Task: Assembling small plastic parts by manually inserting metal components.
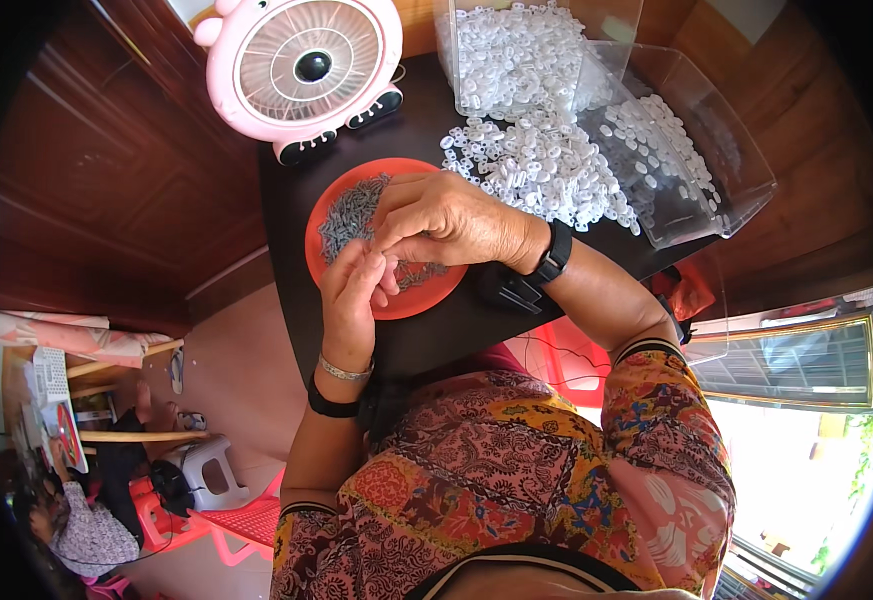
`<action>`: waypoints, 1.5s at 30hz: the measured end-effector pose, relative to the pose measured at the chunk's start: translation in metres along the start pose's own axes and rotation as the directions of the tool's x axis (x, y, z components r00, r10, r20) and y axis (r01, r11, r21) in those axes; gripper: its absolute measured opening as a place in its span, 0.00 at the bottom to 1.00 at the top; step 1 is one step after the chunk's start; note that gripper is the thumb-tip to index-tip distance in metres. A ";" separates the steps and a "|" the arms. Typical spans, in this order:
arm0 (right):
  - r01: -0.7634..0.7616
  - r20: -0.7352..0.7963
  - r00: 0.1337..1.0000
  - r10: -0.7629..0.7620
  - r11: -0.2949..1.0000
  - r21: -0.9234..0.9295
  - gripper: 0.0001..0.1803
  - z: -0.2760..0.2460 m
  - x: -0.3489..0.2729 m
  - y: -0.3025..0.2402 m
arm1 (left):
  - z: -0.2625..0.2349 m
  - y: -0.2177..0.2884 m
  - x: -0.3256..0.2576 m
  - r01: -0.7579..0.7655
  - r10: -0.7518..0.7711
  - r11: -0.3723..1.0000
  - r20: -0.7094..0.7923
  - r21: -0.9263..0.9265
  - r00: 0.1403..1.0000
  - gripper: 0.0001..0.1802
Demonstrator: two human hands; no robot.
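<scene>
My left hand (350, 292) and my right hand (448, 218) meet fingertip to fingertip above an orange-red round dish (318, 232). Both are closed in a pinch, and whatever lies between the fingers is too small or hidden to name. Under them the dish holds a heap of small grey screw-like pieces (348, 215), partly covered by my right hand. Just beyond my right hand a loose pile of small white oval plastic pieces with holes (546, 165) spreads over the dark table (306, 330).
Behind the pile stands a clear bin (456, 60) full of white pieces. A second clear bin (746, 190) lies tipped at the right, with white pieces inside. A pink fan (226, 95) stands at the far left. Another person (91, 530) sits beyond a red chair (246, 520).
</scene>
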State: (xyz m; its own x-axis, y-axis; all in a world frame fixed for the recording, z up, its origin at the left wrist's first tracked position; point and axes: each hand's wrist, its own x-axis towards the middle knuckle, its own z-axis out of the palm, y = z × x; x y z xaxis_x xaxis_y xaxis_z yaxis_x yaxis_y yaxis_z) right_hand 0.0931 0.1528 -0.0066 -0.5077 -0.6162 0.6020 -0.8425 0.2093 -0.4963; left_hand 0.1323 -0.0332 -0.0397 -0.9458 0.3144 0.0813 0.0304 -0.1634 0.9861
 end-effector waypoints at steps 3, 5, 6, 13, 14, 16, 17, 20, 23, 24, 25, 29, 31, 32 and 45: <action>-0.007 0.005 1.000 0.007 0.999 0.036 0.11 0.002 0.001 0.000 | -0.001 0.002 0.000 0.036 -0.036 0.999 -0.001 -0.029 0.999 0.11; -0.014 0.006 1.000 0.014 0.998 0.054 0.12 0.005 0.001 0.000 | -0.002 0.002 0.000 0.053 -0.053 0.996 0.002 -0.075 0.999 0.10; -0.022 -0.009 1.000 0.023 0.996 0.083 0.13 0.006 0.001 0.000 | -0.003 0.002 0.000 0.052 -0.052 0.996 -0.004 -0.074 0.999 0.10; -0.046 0.000 0.999 0.046 0.993 0.113 0.16 0.007 0.002 -0.006 | -0.004 0.004 0.000 0.041 -0.039 0.979 0.015 -0.201 0.999 0.10; -0.038 -0.017 0.999 0.040 0.992 0.124 0.16 0.007 0.002 -0.006 | -0.005 0.004 0.000 0.042 -0.039 0.976 0.015 -0.214 0.999 0.10; -0.028 -0.033 0.999 0.032 0.990 0.138 0.16 0.008 0.003 -0.008 | -0.007 0.000 0.000 0.037 -0.036 0.973 0.011 -0.228 0.999 0.10; -0.078 -0.052 0.995 0.085 0.989 0.129 0.16 0.009 0.003 -0.010 | -0.008 -0.001 0.001 0.034 -0.032 0.970 0.010 -0.242 0.999 0.10; -0.110 -0.071 0.991 0.114 0.992 0.059 0.16 0.010 0.001 -0.011 | -0.006 0.000 0.000 0.028 -0.031 0.972 -0.009 -0.234 0.999 0.10; -0.032 -0.052 0.998 0.030 0.998 -0.049 0.16 0.010 0.004 -0.011 | -0.006 -0.001 0.001 0.031 -0.038 0.973 -0.026 -0.227 0.999 0.10; 0.021 -0.035 0.999 -0.025 0.994 -0.108 0.16 0.009 0.005 -0.012 | -0.005 0.000 0.001 0.035 -0.042 0.973 -0.027 -0.227 0.999 0.10; 0.019 -0.034 0.999 -0.022 0.994 -0.104 0.16 0.008 0.005 -0.012 | -0.003 0.001 0.002 0.042 -0.051 0.974 -0.033 -0.223 0.998 0.10; 0.039 -0.027 0.999 -0.044 0.983 -0.180 0.14 0.006 0.005 -0.013 | -0.004 -0.001 0.002 0.013 -0.022 0.984 -0.049 -0.175 0.999 0.10; -0.011 -0.044 0.999 0.005 0.988 -0.153 0.13 0.004 0.004 -0.010 | -0.007 -0.002 0.001 -0.025 0.013 0.990 -0.086 -0.142 0.996 0.10; -0.062 -0.054 0.997 0.056 0.990 -0.130 0.13 0.002 0.004 -0.007 | -0.008 -0.002 0.000 -0.064 0.050 0.992 -0.121 -0.109 0.991 0.10; -0.084 0.206 0.961 0.183 0.906 -0.415 0.05 0.020 -0.011 0.014 | -0.005 0.000 0.001 -0.066 0.038 0.983 -0.163 -0.172 0.986 0.11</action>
State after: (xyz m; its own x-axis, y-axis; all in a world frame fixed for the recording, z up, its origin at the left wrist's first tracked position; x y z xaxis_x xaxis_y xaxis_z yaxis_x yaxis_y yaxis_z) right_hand 0.0905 0.1473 -0.0320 -0.6054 -0.7106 0.3585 -0.7954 0.5562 -0.2408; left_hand 0.1302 -0.0375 -0.0401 -0.9841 0.1512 0.0935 0.0367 -0.3422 0.9389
